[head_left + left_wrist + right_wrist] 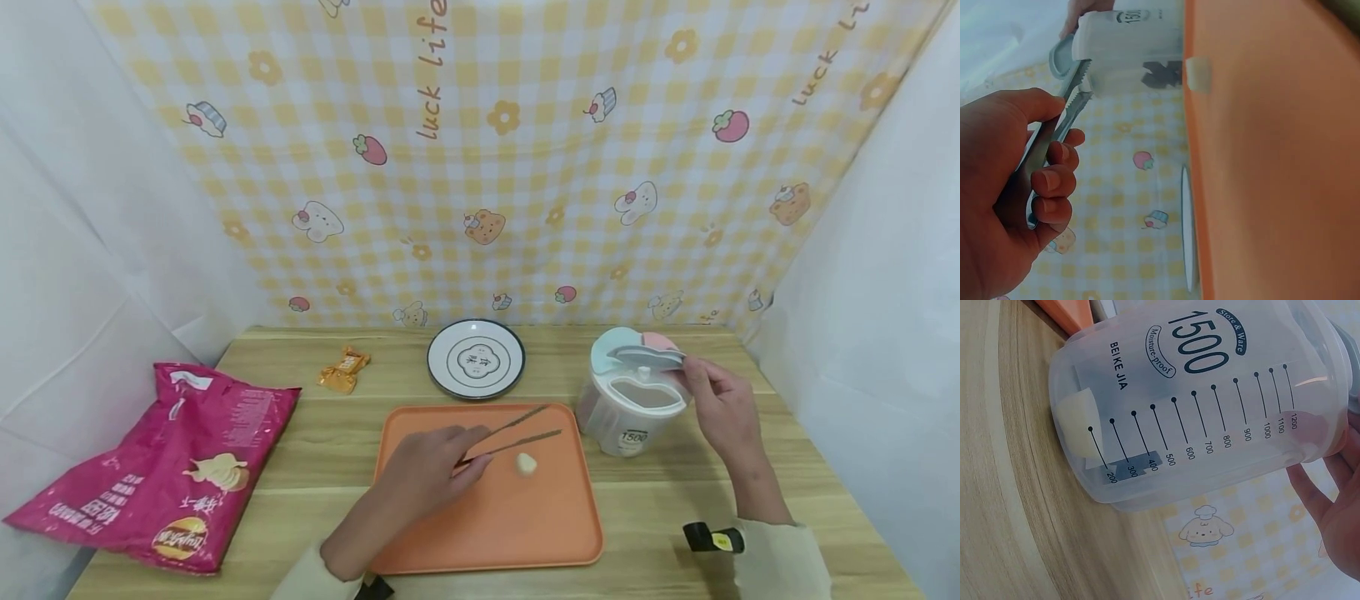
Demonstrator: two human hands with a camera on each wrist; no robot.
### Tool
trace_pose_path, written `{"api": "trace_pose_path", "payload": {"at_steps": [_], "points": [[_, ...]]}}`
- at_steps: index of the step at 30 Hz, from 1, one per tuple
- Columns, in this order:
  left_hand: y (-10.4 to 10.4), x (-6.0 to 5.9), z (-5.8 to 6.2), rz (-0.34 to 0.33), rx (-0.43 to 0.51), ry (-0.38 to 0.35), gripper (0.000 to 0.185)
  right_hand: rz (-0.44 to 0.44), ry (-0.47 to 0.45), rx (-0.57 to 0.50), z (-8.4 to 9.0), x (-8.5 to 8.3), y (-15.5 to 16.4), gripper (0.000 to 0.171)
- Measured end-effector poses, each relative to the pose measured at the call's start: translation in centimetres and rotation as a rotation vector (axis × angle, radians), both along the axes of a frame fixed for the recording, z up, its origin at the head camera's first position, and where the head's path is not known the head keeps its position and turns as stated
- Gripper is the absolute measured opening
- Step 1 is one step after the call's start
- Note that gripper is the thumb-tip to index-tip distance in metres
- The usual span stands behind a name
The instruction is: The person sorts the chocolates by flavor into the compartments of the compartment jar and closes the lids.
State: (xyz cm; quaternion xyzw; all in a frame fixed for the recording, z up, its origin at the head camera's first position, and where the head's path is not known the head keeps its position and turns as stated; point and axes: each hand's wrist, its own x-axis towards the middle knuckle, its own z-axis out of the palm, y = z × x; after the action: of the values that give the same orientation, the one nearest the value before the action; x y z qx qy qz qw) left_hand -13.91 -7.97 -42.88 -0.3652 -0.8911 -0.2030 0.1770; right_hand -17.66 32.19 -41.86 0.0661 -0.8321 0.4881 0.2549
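Looking down from head height at a wooden table (675, 508) backed by a yellow checked cloth (525, 167) printed with flowers and strawberries.

Left hand (423, 475) hovering over an orange tray (525, 533) at the centre of the table, fingers curled around a pair of metal tongs (510, 433) and gripping them near the hinge end. Tong arms standing slightly apart, serrated tips pointing toward the far right, clamping nothing. In the left wrist view, thumb (1029, 103) pressing on top, the other fingers (1054, 181) wrapping underneath.

Lying on the tray just beside the tong arms, not touching them: a small pale lump of food (527, 464).

Right hand (723, 408) reaching to a clear plastic storage container (630, 408) standing on the table just right of the tray, fingertips pinching the edge of its lifted flip lid (645, 354), holding the lid raised at a tilt. Container marked 1500, with a measuring scale (1210, 431) on its wall. Through that wall in the right wrist view, a pale scoop-like piece (1075, 422) showing near the bottom.

Resting beyond the tray: a round white plate (476, 359) with a dark rim. Lying left of the plate: a small orange wrapped snack (344, 370). Lying at the table's left edge: a large magenta crisp bag (172, 475).
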Motion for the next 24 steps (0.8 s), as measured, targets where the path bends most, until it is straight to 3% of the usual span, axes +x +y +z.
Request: {"api": "trace_pose_path", "payload": {"at_steps": [11,24], "points": [[-2.0,0.5,-1.5,-0.011,-0.154,-0.083,0.018,-0.003,0.004,0.008,-0.1,0.0,0.0,0.029],[-2.6,0.3,-2.3,-0.009,-0.228,-0.185,0.011,-0.015,0.000,0.018,-0.1,0.1,0.0,0.030]]}}
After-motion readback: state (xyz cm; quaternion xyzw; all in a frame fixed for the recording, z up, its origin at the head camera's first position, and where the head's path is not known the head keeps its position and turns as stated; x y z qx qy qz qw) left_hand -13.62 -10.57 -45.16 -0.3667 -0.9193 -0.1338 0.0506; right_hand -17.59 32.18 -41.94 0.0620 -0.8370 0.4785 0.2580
